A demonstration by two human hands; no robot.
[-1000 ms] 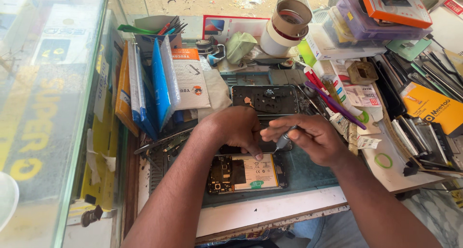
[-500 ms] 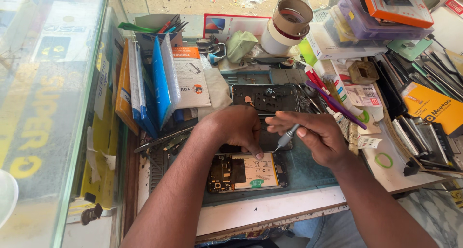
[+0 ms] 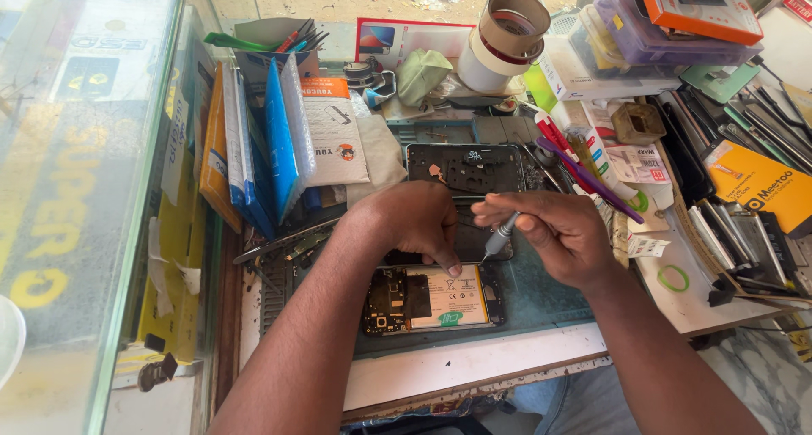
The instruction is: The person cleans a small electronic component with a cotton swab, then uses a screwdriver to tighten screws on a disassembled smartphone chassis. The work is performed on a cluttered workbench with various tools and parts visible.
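Head view: your left hand presses flat on a dark phone part while your right hand pinches a screwdriver; seat its tip squarely next.

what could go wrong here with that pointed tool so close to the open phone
The right hand holds a thin grey pointed tool beside the left hand's fingertips; a slip could jab them. Its tip hovers just above the opened black phone with its exposed battery, which a stray poke might puncture.
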